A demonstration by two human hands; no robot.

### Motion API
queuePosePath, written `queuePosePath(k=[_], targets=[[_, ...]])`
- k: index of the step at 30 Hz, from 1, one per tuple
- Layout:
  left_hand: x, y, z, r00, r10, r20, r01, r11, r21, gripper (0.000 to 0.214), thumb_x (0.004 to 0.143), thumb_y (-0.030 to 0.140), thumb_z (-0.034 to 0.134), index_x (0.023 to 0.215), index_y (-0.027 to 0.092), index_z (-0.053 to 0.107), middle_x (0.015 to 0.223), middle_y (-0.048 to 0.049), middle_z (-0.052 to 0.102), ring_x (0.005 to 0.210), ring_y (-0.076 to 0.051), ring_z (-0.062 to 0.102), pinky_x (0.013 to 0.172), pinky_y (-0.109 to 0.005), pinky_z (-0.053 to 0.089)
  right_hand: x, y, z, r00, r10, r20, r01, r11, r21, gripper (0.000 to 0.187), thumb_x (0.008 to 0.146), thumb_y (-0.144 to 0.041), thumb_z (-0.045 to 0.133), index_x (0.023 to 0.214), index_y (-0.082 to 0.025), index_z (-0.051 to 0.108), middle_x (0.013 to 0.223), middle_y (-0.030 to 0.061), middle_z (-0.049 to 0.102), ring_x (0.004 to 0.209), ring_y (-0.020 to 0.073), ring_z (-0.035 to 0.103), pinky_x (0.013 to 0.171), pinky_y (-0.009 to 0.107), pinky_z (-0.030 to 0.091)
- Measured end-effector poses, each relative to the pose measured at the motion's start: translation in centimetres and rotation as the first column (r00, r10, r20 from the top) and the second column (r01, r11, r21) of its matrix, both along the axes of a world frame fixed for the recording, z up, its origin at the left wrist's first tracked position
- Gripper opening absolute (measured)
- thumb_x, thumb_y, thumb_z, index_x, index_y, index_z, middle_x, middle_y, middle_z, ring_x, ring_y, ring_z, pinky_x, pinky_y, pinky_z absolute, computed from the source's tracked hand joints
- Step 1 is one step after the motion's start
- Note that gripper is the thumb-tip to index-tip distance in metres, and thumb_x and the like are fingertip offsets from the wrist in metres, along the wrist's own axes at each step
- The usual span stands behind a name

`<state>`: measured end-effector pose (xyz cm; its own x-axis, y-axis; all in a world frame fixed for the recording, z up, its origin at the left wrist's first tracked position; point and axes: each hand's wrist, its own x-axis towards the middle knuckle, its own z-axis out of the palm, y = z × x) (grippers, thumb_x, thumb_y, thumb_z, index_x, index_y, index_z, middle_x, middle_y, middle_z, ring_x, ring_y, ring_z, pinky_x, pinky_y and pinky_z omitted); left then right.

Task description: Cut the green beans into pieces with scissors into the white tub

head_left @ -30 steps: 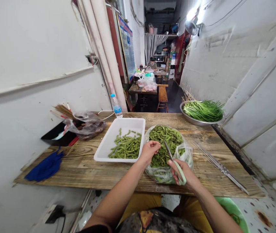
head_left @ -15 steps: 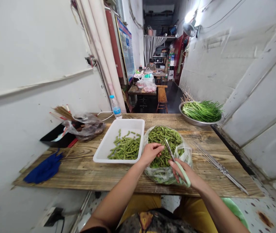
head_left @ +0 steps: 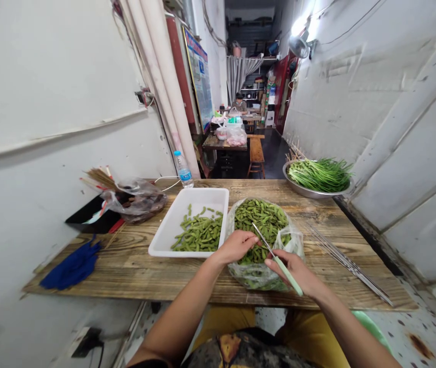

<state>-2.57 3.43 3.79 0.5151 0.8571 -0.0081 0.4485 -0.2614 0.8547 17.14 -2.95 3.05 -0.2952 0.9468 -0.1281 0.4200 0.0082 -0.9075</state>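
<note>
A clear plastic bag (head_left: 294, 240) full of green soybean pods (head_left: 264, 217) sits on the wooden table (head_left: 187, 278) in front of me. My left hand (head_left: 235, 246) is over the near side of the pile, fingers pinched on a pod. My right hand (head_left: 298, 273) grips scissors with pale green handles (head_left: 285, 271), their blades pointing up-left toward my left fingertips. To the left of the bag stands a white rectangular tray (head_left: 168, 225) holding trimmed pods (head_left: 198, 232).
A metal bowl of long green stems (head_left: 319, 176) is at the back right. Metal skewers (head_left: 346, 263) lie right of the bag. A water bottle (head_left: 183, 168), a bag with sticks (head_left: 134, 197) and a blue cloth (head_left: 70, 266) are at left. Walls close in both sides. A person sits far back.
My left hand drew back slightly toward me with its fingers pinched. The scissors tilted so their tips swung left toward my left fingertips.
</note>
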Motion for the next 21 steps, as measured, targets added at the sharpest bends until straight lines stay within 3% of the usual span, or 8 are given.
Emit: queuePosePath(k=[6,12,14,16,18,19,21], targets=[[-0.3,-0.3,0.1,1.0,-0.003,0.006,0.004,0.999,-0.049,0.04,0.086,0.04,0.041,0.081,0.013,0.07,0.058,0.003,0.048,0.057,-0.01,0.042,0.055,-0.022,0.03,-0.1,0.1,0.5,0.998,0.052,0.026,-0.053,0.998,0.039,0.029,0.074,-0.047,0.065,0.076,-0.019,0.059,0.057,-0.0045,0.047,0.052,0.0101,0.042,0.048,0.021,0.033],[-0.8,-0.1,-0.3,0.995,0.013,-0.103,-0.008,0.999,0.046,0.033,0.086,0.031,0.043,0.08,0.016,0.071,0.065,0.0003,0.059,0.063,-0.013,0.05,0.06,-0.023,0.034,-1.0,0.0,-1.7,0.995,-0.034,-0.091,0.012,0.971,-0.238,0.041,0.074,-0.061,0.057,0.069,-0.022,0.046,0.039,-0.01,0.037,0.027,0.008,0.034,0.027,0.02,0.026],[-2.2,0.2,-0.2,0.975,0.134,-0.179,-0.107,0.982,0.153,0.029,0.085,0.029,0.045,0.083,0.017,0.072,0.077,-0.003,0.065,0.073,-0.016,0.056,0.069,-0.024,0.038,-1.2,0.2,-2.6,0.987,-0.089,-0.133,0.052,0.965,-0.257,0.044,0.072,-0.064,0.056,0.069,-0.021,0.046,0.039,-0.0103,0.039,0.026,0.0071,0.035,0.025,0.019,0.028],[-3.9,0.8,0.0,0.888,0.363,-0.284,-0.273,0.911,0.311,0.024,0.083,0.028,0.051,0.091,0.017,0.071,0.087,-0.0072,0.065,0.085,-0.02,0.057,0.078,-0.028,0.039,-1.1,0.4,-3.3,0.972,-0.16,-0.173,0.105,0.951,-0.29,0.047,0.07,-0.067,0.056,0.068,-0.021,0.045,0.041,-0.01,0.041,0.026,0.0062,0.036,0.025,0.019,0.03],[-5.2,1.6,0.3,0.73,0.585,-0.352,-0.393,0.782,0.484,0.027,0.08,0.028,0.057,0.103,0.019,0.069,0.101,-0.0111,0.063,0.097,-0.025,0.054,0.085,-0.035,0.037,-0.9,0.5,-3.5,0.953,-0.209,-0.218,0.128,0.934,-0.334,0.048,0.069,-0.067,0.056,0.07,-0.02,0.047,0.044,-0.0095,0.043,0.027,0.0058,0.037,0.025,0.018,0.032],[-5.4,2.0,0.3,0.674,0.643,-0.363,-0.397,0.73,0.556,0.03,0.079,0.028,0.059,0.108,0.021,0.067,0.108,-0.0119,0.061,0.102,-0.026,0.051,0.088,-0.038,0.035,-0.8,0.5,-3.6,0.947,-0.214,-0.241,0.122,0.93,-0.346,0.048,0.069,-0.066,0.057,0.072,-0.019,0.049,0.045,-0.0092,0.043,0.028,0.0056,0.037,0.025,0.018,0.032],[-4.9,3.1,0.1,0.675,0.625,-0.391,-0.285,0.711,0.643,0.031,0.08,0.027,0.06,0.11,0.027,0.065,0.116,-0.0098,0.057,0.109,-0.027,0.046,0.091,-0.041,0.03,-0.7,0.3,-3.4,0.929,-0.207,-0.307,0.092,0.932,-0.352,0.046,0.07,-0.064,0.06,0.077,-0.019,0.052,0.047,-0.0084,0.045,0.03,0.0058,0.038,0.027,0.019,0.033]])
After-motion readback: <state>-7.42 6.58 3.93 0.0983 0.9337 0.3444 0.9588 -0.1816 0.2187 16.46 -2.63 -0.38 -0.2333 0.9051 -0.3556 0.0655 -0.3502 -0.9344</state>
